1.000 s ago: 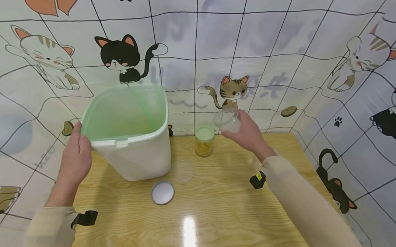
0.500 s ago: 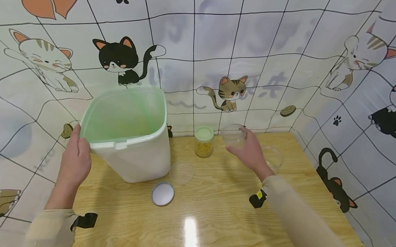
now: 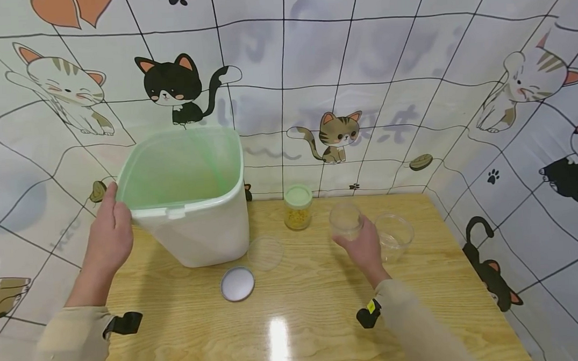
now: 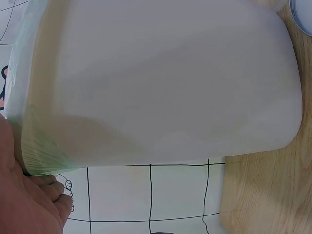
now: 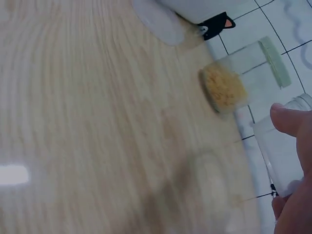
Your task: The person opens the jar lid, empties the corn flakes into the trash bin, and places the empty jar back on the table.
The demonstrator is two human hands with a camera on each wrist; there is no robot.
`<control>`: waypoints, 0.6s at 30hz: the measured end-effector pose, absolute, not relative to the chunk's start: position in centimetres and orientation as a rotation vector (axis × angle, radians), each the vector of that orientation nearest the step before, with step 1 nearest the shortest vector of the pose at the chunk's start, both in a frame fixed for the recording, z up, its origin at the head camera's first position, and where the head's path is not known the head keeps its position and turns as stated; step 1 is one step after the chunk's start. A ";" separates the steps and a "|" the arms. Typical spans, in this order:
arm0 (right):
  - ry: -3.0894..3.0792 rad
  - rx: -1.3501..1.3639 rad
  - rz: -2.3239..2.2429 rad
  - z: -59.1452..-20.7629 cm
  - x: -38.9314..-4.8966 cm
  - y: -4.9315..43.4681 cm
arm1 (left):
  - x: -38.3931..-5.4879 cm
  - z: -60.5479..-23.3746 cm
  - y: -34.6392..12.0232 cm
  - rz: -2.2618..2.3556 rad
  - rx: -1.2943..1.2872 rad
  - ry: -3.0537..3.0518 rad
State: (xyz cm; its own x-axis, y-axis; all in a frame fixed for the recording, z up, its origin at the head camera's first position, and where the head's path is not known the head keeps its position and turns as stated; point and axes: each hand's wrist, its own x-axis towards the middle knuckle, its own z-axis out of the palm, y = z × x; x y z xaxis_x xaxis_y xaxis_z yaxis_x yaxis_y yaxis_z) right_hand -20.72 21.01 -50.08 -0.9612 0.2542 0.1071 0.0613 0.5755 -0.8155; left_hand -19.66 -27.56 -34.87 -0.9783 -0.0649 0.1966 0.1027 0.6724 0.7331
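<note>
Surface [image 3: 324, 313] of pale wood grain, the person's side taken as six o'clock. The right hand [image 3: 364, 250] holds a clear jar [image 3: 345, 221] with an uncovered mouth, thumb and fingers curled around its side. From where I stand, I can't tell whether its base touches down. Between nine and ten o'clock from that jar, near, stands a lidded jar [image 3: 297, 207] with yellow contents; at three, just beside, a round clear container [image 3: 392, 216]. Farther off at nine, the left hand [image 3: 109, 234] grips the rim of a white bin [image 3: 209, 235], fingers curled under the edge of its green liner [image 3: 177, 177]. Around eight lie a clear disc [image 3: 265, 253] and a white-faced lid [image 3: 237, 283].

Done well, I judge, the jar stays upright, clear of both neighbours, its base meeting the surface flat before the fingers loosen. The left hand should steady the bin without tugging the liner.
</note>
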 end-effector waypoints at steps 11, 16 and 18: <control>-2.619 -0.451 1.392 -53.3 -20.0 20.8 | -19.7 -34.8 -27.5 -1.201 -0.012 -2.679; -2.624 -0.554 1.406 -53.8 -19.9 21.1 | -19.6 -34.8 -27.4 -1.202 0.000 -2.682; -2.624 -0.588 1.417 -54.0 -19.9 21.4 | -19.6 -34.8 -27.4 -1.200 0.003 -2.684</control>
